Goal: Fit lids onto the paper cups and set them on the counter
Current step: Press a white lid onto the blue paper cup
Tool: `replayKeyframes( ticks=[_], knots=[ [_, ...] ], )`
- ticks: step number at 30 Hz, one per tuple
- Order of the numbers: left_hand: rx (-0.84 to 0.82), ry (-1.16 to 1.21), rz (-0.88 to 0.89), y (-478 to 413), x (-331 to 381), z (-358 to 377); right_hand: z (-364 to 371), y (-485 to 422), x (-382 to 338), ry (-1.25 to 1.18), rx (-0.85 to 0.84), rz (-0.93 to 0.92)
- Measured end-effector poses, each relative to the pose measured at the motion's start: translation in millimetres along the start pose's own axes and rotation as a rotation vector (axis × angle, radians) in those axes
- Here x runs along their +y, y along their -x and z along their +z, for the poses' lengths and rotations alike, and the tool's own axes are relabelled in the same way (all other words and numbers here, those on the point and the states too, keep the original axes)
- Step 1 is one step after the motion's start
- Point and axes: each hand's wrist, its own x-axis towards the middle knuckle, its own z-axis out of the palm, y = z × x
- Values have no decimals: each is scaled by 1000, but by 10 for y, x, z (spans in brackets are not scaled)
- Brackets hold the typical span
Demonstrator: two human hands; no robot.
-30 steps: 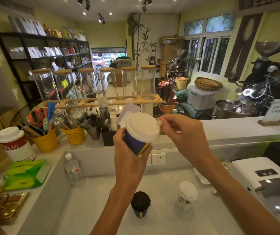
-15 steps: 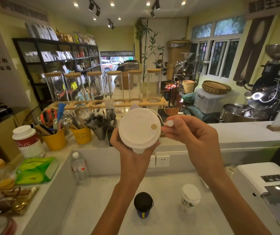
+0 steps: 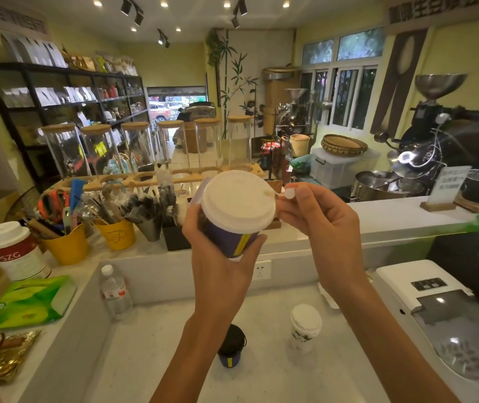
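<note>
My left hand grips a purple paper cup with a yellow stripe, held up in front of me and tilted toward me. A white lid sits on its rim. My right hand pinches the lid's small white stopper tab at the lid's right edge. Below, on the lower counter, stand a dark blue cup with a black lid and a white cup with a white lid.
On the raised counter ledge stand yellow buckets of utensils, a black holder and a sign stand. A water bottle, a white tin and a green packet are at left. A white machine is at right.
The cup has tilted back so its purple side shows again below the lid. My right hand still holds the stopper tab, pulled out to the lid's right edge.
</note>
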Motion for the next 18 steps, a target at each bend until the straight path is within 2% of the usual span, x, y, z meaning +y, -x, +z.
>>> replayKeyframes(
  ticks=[5, 10, 18],
  knots=[
    [29, 66, -83, 43, 3, 120, -15, 74, -97, 25, -27, -60],
    [90, 27, 92, -8, 49, 163, -100, 132, -139, 13, -10, -29],
    [86, 80, 162, -58, 108, 186, -173, 140, -154, -26, 9, -6]
  ],
)
